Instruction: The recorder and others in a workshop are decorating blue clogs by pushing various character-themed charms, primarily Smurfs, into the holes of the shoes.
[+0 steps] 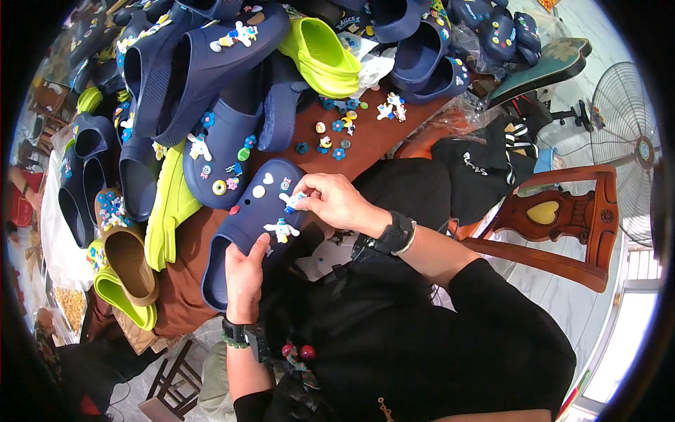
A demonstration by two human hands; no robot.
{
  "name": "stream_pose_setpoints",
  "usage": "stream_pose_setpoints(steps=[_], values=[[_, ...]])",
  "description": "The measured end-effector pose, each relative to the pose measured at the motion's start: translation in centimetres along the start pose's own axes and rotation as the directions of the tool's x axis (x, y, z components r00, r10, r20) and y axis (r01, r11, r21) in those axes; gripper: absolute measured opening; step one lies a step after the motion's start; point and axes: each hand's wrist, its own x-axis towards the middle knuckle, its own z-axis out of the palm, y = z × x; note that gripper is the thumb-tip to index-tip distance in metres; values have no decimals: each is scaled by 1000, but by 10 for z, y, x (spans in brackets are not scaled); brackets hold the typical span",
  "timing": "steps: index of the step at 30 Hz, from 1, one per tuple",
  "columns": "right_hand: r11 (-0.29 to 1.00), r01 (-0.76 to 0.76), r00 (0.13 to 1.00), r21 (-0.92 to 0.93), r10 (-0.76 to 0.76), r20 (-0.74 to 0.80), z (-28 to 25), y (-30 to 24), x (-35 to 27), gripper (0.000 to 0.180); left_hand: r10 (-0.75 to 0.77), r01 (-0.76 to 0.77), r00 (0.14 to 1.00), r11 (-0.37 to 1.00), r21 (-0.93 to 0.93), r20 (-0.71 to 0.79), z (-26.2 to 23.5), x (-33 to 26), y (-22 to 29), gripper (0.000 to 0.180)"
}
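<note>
A navy blue clog point(249, 218) lies at the near edge of the brown table point(380, 137), its upper dotted with small charms. My left hand point(245, 278) grips it from below at the heel side. With my right hand point(334, 200) I pinch a small white and blue charm point(292, 201) against the clog's upper. Another white figure charm point(281, 229) sits fixed lower on the same clog. Both wrists wear dark bands.
Many navy clogs point(211, 63) and lime green clogs point(320, 56) are piled across the table, with tan clogs point(130, 260) at the left. Loose charms point(337, 133) lie on the tabletop. A wooden chair point(562, 225) and a standing fan point(633, 151) are at my right.
</note>
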Motion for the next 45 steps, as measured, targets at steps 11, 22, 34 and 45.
stream_pose_setpoints(steps=[11, 22, 34, 45], values=[[966, 106, 990, -235, -124, -64, 15, 2, 7, 29, -5, 5, 1000, 1000, 17, 7, 1, -1, 2, 34], [888, -328, 945, 321, 305, 119, 10, 16, 24, 117, 33, -35, 999, 988, 153, 18, -1, -5, -3, 38], [872, -310, 950, 379, 274, 148, 7, 21, 20, 111, 53, -52, 999, 997, 62, -11, 2, -3, -2, 35], [724, 66, 793, -687, 379, 476, -31, 75, -16, 22, 26, -25, 1000, 993, 114, -11, -3, -1, -3, 38]])
